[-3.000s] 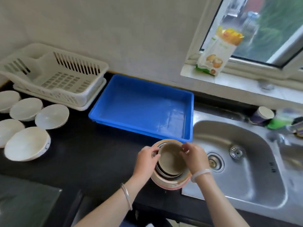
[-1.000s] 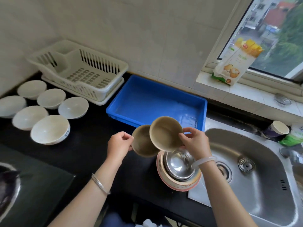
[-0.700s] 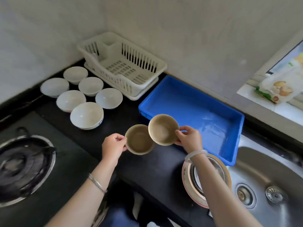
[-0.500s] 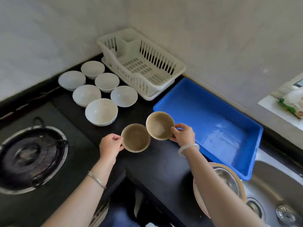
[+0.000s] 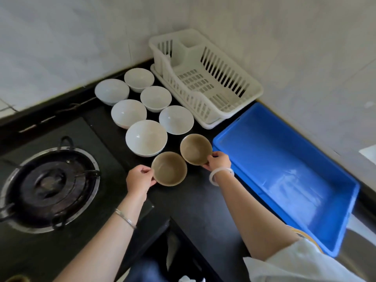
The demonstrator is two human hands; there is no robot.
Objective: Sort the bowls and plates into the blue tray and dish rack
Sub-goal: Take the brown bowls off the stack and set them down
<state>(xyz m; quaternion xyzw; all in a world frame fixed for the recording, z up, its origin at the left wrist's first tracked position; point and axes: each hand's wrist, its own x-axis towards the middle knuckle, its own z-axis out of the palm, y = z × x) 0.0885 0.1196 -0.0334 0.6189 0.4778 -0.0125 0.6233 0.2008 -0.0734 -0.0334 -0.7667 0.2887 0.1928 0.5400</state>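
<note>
Two brown bowls in play, one per hand, right at the centre of the frame. The left hand [image 5: 140, 180] has its fingers pinched on the near-left rim of the lower brown bowl [image 5: 169, 168]; the right hand [image 5: 217, 160] is clamped on the near-right rim of the upper brown bowl [image 5: 195, 148]. Whether either bowl sits on the black counter [image 5: 195, 202] or hangs just above it, I cannot tell.

Watch the crowding here! Both rims look almost touching, and the lower bowl sits just beside the biggest of the white bowls [image 5: 146, 137], six of them clustered above and left. A rim-only pinch is a thin hold; a knock against a neighbour could, I'd say, twist a bowl loose or chip it. The gas burner [image 5: 49, 187] fills the lower left, so drifting that way is no good either.

Open room? Plenty to the right: the blue tray [image 5: 284, 171] lies empty, its near-left corner just beside the right hand, though its raised wall needs a lift over. The dish rack [image 5: 205, 78], upper centre, is empty too, but reaching it means passing over the white bowls. The bare counter strip below the hands is free, ending at the front edge.
</note>
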